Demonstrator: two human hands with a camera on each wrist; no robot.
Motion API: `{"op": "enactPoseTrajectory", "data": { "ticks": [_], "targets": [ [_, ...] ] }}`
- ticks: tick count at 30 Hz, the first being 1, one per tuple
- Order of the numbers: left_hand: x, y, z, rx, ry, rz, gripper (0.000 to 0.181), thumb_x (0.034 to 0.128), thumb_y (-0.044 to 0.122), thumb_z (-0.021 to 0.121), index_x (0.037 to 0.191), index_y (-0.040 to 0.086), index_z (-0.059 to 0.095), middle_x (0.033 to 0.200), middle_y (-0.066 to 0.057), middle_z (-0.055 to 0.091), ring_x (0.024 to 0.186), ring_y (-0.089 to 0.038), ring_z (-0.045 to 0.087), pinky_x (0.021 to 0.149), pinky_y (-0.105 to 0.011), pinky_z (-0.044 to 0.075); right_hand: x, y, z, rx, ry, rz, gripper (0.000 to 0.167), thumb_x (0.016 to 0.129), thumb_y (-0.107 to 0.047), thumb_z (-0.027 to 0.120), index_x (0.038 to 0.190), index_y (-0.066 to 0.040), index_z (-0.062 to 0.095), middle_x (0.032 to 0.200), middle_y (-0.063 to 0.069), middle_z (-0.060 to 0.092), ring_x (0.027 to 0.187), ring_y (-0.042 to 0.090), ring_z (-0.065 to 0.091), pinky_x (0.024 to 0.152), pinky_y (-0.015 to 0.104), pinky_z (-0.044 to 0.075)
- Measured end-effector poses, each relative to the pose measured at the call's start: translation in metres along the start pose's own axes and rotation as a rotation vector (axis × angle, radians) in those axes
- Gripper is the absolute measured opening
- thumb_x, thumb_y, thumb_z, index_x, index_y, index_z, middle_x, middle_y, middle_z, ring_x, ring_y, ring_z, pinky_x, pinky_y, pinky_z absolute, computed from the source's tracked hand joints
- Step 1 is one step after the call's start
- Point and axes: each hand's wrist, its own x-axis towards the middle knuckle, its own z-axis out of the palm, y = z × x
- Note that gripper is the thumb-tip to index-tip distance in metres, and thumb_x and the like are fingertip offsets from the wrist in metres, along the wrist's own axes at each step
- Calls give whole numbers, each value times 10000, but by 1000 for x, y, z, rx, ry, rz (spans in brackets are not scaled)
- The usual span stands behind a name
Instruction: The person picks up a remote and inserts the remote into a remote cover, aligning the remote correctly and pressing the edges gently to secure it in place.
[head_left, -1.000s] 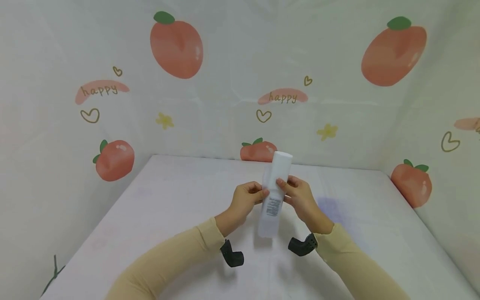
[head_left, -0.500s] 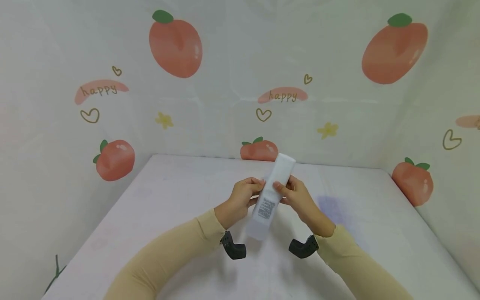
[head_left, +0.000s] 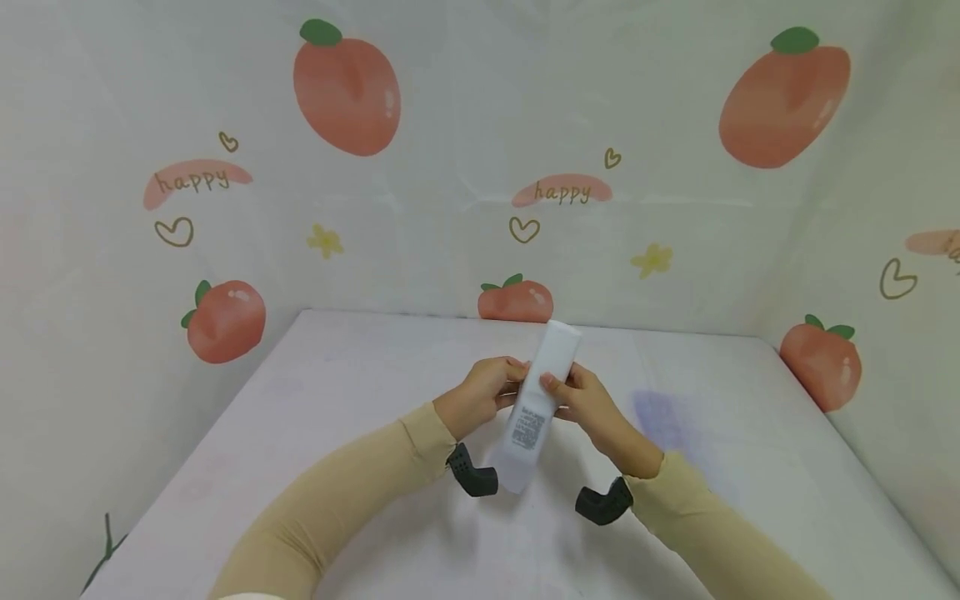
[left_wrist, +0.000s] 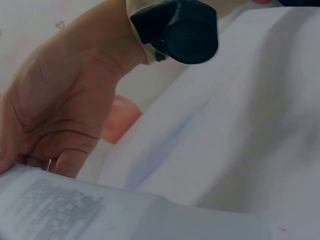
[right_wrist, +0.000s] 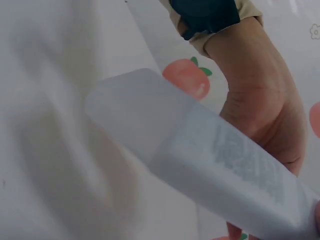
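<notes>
A long white bottle [head_left: 553, 350] with small dark print [head_left: 528, 428] slants over the table, its frosted translucent end [right_wrist: 135, 110] pointing down toward me. My left hand [head_left: 482, 393] grips its left side; in the right wrist view that hand [right_wrist: 262, 95] reaches behind the bottle, most fingers hidden. From the right, my right hand [head_left: 596, 410] holds it with the thumb lying across the front and the fingers behind. In the left wrist view, the right hand [left_wrist: 65, 95] shows beyond the bottle's printed side [left_wrist: 125, 212].
Below lies a white-covered table [head_left: 360, 367] with a purple stain [head_left: 663, 417] at the right. A white cloth backdrop [head_left: 450, 125] with painted fruit stands behind. Black wrist cameras [head_left: 474, 477] hang under both wrists.
The bottle has tilted, its lower end swinging left toward my left wrist, and it sits slightly lower. Both hands have stayed on it, the left wrist turning a little.
</notes>
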Motion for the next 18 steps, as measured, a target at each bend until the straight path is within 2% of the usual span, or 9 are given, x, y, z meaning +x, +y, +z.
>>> {"op": "enactPoseTrajectory", "data": {
  "ticks": [3,6,9,13,16,18],
  "targets": [
    [0,2,1,-9,-5,15,146,933,124,633,799,92,584,880,-31,627,792,-148,610,727,-248,527,2,-2,-4,30,20,-15,472,1007,-225,519,1339,95,415,1191,207,590,997,172,623,966,493,495],
    [-1,0,1,26,-21,67,124,928,167,652,838,93,610,855,-10,637,762,-128,626,705,-239,537,3,-5,-10,57,37,-27,467,1007,-216,518,1338,97,415,1144,155,610,946,115,624,960,474,503],
    [-3,-6,-3,105,-24,175,132,918,176,671,968,59,635,871,-25,655,739,-129,634,710,-260,560,5,-6,-13,59,33,-22,485,1003,-214,526,1356,95,404,1160,151,615,938,99,626,960,466,504],
    [-5,-13,-9,176,-39,359,353,893,119,696,1210,71,549,948,-147,711,719,-163,679,719,-317,589,9,-4,-13,51,24,-11,501,995,-208,541,1367,98,404,1223,198,605,944,109,625,957,464,507],
    [-5,-16,-12,201,-70,446,376,890,83,692,1235,81,543,970,-185,706,740,-165,689,728,-339,593,11,-2,-12,43,23,-14,497,993,-202,545,1365,99,410,1249,226,590,951,118,622,959,473,503],
    [-6,-18,-13,241,-88,466,317,897,87,684,1198,58,590,964,-169,690,753,-150,675,742,-342,592,12,-1,-11,38,16,-16,504,994,-202,542,1370,104,402,1270,243,571,964,129,618,965,484,497]
  ]
}}
